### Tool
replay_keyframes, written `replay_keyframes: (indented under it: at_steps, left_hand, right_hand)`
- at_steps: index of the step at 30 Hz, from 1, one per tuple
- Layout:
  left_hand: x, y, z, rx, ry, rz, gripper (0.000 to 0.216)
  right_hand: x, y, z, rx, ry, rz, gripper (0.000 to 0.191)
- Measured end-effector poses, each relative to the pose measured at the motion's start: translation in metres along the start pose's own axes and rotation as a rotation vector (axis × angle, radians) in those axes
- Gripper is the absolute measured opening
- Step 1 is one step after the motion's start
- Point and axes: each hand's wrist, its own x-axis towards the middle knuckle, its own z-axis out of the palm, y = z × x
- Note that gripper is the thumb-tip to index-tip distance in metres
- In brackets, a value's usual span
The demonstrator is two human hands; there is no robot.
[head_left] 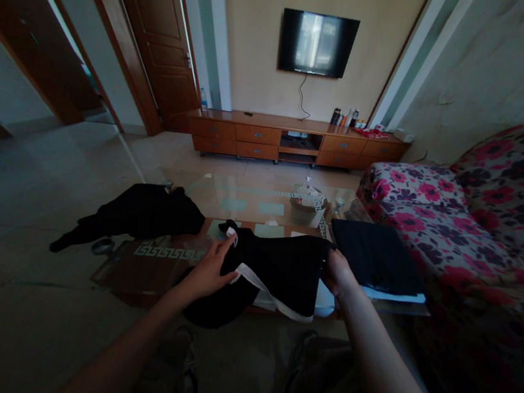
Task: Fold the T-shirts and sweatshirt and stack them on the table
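A black garment with white trim lies across the near edge of a glass coffee table. My left hand pinches its left end beside a small white tag. On the garment's right edge, my right hand has its fingers curled around the cloth. Part of the garment hangs off the table's front edge toward my lap.
Another black garment lies crumpled on the table's left end. A folded dark stack sits at the right end, next to a floral sofa. A bowl stands farther back; a TV cabinet lines the far wall.
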Motion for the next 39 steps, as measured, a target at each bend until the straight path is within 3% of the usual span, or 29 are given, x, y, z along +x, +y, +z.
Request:
replay_keyframes:
  at_steps: [2, 6, 9, 11, 13, 16, 19, 20, 22, 25, 28, 33, 36, 39]
  left_hand:
    - [-0.004, 0.003, -0.002, 0.048, -0.049, 0.032, 0.096]
    - [-0.005, 0.004, -0.001, 0.190, -0.127, 0.050, 0.081]
    - [-0.005, 0.001, 0.003, 0.270, -0.140, 0.033, 0.067]
    - [-0.004, 0.000, 0.004, 0.274, -0.132, 0.039, 0.055]
    - [-0.002, 0.002, 0.004, 0.230, -0.120, 0.062, 0.046]
    - [0.004, 0.007, 0.000, 0.089, -0.073, 0.092, 0.038]
    - [0.013, 0.007, -0.008, -0.091, 0.050, 0.044, 0.026]
    - [0.016, 0.005, -0.011, -0.162, 0.133, -0.005, 0.022]
    - [0.022, -0.003, -0.016, -0.333, 0.349, -0.151, 0.020]
    - [0.029, -0.020, -0.019, -0.601, 0.619, -0.380, 0.031]
    - [0.033, -0.032, -0.019, -0.740, 0.700, -0.505, 0.036]
    - [0.038, -0.035, -0.018, -0.710, 0.674, -0.554, 0.040]
    - [0.038, -0.037, -0.017, -0.635, 0.604, -0.522, 0.046]
    - [0.031, -0.046, -0.016, -0.491, 0.448, -0.502, 0.065]
  right_hand:
    - [-0.002, -0.001, -0.007, -0.220, 0.006, -0.087, 0.060]
    - [-0.012, -0.007, -0.014, -0.892, -0.061, -0.308, 0.088]
    - [-0.021, -0.008, -0.007, -1.125, -0.192, -0.362, 0.106]
    - [-0.026, -0.004, 0.001, -1.196, -0.321, -0.403, 0.102]
    - [-0.030, 0.000, 0.008, -1.233, -0.398, -0.378, 0.084]
    - [-0.034, 0.003, 0.016, -1.075, -0.469, -0.280, 0.051]
    - [-0.031, -0.004, 0.019, -0.598, -0.544, -0.176, 0.023]
    - [-0.028, -0.008, 0.018, -0.404, -0.481, -0.132, 0.026]
    - [-0.019, -0.015, 0.015, -0.040, -0.215, -0.054, 0.039]
    - [-0.003, -0.017, 0.005, 0.281, 0.133, 0.030, 0.047]
    - [0.008, -0.011, -0.006, 0.337, 0.188, 0.127, 0.043]
    - [0.008, -0.001, -0.003, 0.243, 0.158, 0.212, 0.030]
    - [0.003, 0.001, 0.004, 0.164, 0.158, 0.144, 0.037]
    - [0.001, 0.007, 0.004, -0.009, 0.122, 0.041, 0.053]
